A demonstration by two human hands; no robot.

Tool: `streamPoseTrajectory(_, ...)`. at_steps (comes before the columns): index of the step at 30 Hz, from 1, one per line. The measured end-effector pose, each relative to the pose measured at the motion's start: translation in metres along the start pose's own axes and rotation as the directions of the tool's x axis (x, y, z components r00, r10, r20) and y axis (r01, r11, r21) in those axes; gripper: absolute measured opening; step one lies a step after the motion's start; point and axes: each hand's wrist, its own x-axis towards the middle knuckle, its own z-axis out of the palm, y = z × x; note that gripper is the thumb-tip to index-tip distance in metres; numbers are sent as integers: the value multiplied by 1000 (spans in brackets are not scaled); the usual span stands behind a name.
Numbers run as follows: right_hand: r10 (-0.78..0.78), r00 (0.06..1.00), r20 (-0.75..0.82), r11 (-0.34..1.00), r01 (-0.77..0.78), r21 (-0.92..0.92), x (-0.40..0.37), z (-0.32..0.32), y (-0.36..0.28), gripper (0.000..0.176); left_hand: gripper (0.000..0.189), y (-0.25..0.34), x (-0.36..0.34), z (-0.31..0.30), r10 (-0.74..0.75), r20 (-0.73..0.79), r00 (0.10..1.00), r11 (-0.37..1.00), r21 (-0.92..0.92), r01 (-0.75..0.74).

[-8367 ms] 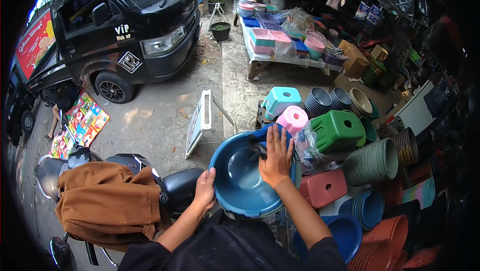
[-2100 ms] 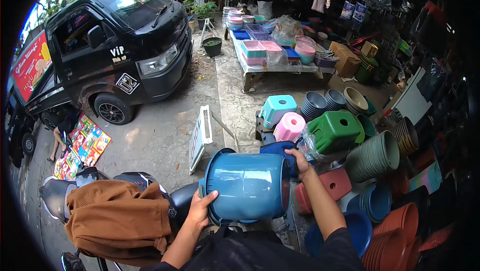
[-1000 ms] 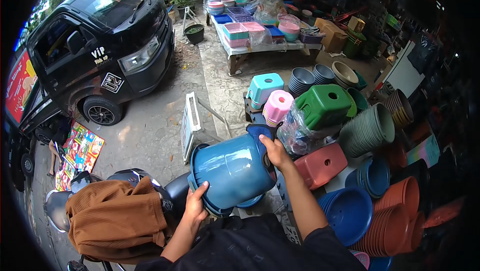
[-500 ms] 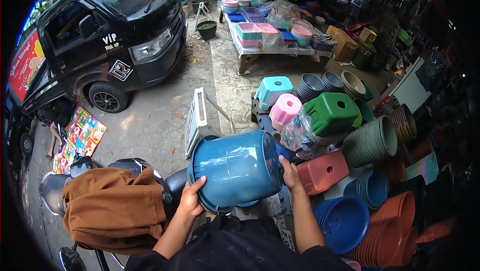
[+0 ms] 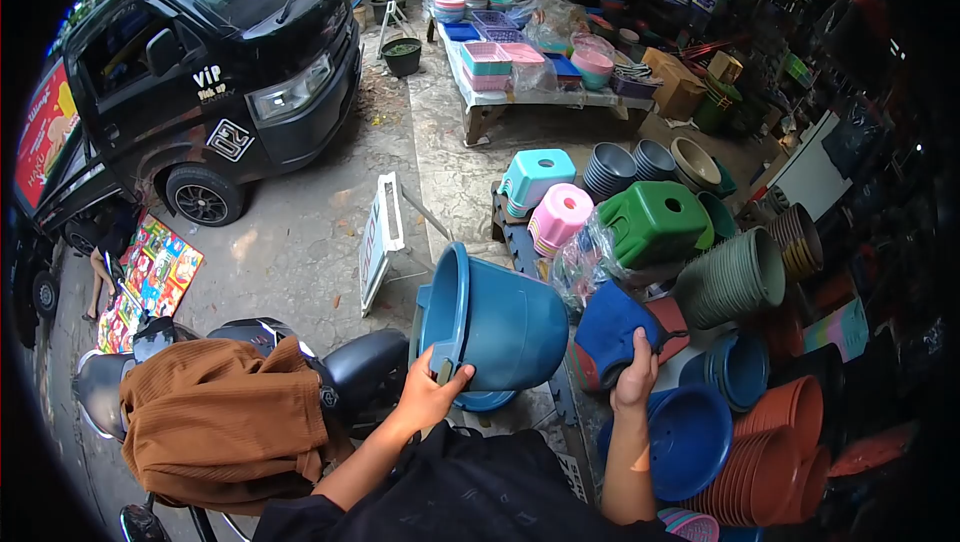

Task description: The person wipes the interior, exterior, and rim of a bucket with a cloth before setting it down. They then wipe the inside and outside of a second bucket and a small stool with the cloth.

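Observation:
A blue plastic bucket (image 5: 515,327) lies tilted on its side in front of me, its mouth turned to the left. My left hand (image 5: 432,394) grips the bucket's rim at its lower edge, thumb on the outside. Apart from the bucket, my right hand (image 5: 634,374) holds a dark blue cloth (image 5: 612,327), with the thumb on its right edge. The cloth hangs over a red plastic stool (image 5: 672,327) and hides part of it. Below the bucket shows a piece of another blue tub (image 5: 485,401).
On the right stand a green stool (image 5: 655,227), stacked green pots (image 5: 735,277), blue basins (image 5: 690,442) and orange pots (image 5: 755,477). A motorbike seat (image 5: 365,372) with a brown cloth (image 5: 220,412) is at left. Ahead are a folding sign (image 5: 380,247) and a black pickup (image 5: 220,92).
My right hand has left the bucket's base and moved right with the blue cloth. The bucket has turned, so its mouth now shows, and my left hand has shifted right along with it.

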Motion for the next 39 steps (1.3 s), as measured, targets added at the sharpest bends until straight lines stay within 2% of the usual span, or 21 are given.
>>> streamPoseTrajectory(2,-124,992,6,962,122,-244,-9,-2,0,35,20,12,1,15,105,124,987,953,270,-136)
streamPoseTrajectory(3,-120,987,111,945,148,-292,-16,4,-8,36,21,7,3,20,59,177,982,906,404,-127)
streamPoseTrajectory(5,-11,973,232,928,97,-360,-28,10,-7,39,30,11,5,34,51,323,945,846,489,-213)
streamPoseTrajectory(6,53,961,270,910,65,-410,-33,13,4,45,39,12,5,42,134,390,911,808,489,-328)
streamPoseTrajectory(7,121,946,301,887,34,-461,-40,14,16,54,44,17,2,51,84,465,881,786,513,-345)
streamPoseTrajectory(9,-130,952,277,587,299,-752,-63,23,11,76,46,17,0,74,-31,515,857,770,559,-308)
streamPoseTrajectory(10,-146,958,245,576,284,-767,-65,19,8,92,49,2,-2,82,22,533,846,756,545,-363)
streamPoseTrajectory(11,-255,942,218,526,324,-787,-66,9,12,88,49,-5,-3,91,22,577,816,754,527,-393)
streamPoseTrajectory(14,-254,963,88,571,222,-790,-67,-21,4,87,49,-15,-6,116,-2,650,760,676,561,-478)
streamPoseTrajectory(17,-205,979,7,610,134,-781,-67,-58,-6,74,49,-8,-14,146,-23,706,708,633,558,-537)
streamPoseTrajectory(19,-180,980,-84,767,86,-636,-69,-82,-6,58,51,1,-16,166,-33,745,667,627,535,-566)
streamPoseTrajectory(20,-318,945,-74,734,196,-651,-68,-85,-17,53,51,8,-16,176,8,783,622,661,463,-591)
streamPoseTrajectory(22,-313,943,-114,769,181,-614,-67,-103,-35,53,51,36,-9,196,14,871,491,732,326,-598)
streamPoseTrajectory(23,-309,942,-133,762,161,-628,-67,-113,-48,53,51,56,-6,203,14,876,481,725,323,-609)
streamPoseTrajectory(25,-220,951,-218,875,93,-476,-66,-124,-89,49,45,86,3,214,318,843,433,699,100,-708)
streamPoseTrajectory(27,-205,943,-264,853,40,-521,-63,-157,-107,49,36,80,18,214,535,646,545,607,155,-779)
streamPoseTrajectory(29,-232,934,-271,906,106,-409,-58,-180,-135,52,38,68,44,221,616,470,631,571,284,-770)
streamPoseTrajectory(32,-268,934,-237,910,164,-381,-47,-228,-165,55,53,70,64,256,244,428,870,901,232,-366)
streamPoseTrajectory(33,-272,932,-239,925,185,-333,-41,-242,-174,58,54,85,63,275,100,472,876,963,175,-205)
streamPoseTrajectory(36,-212,944,-253,953,143,-267,-29,-274,-210,58,48,58,82,313,-10,652,758,988,124,-94)
streamPoseTrajectory(39,-339,898,-281,903,226,-366,-7,-313,-233,53,41,61,68,370,131,702,700,984,-4,-180)
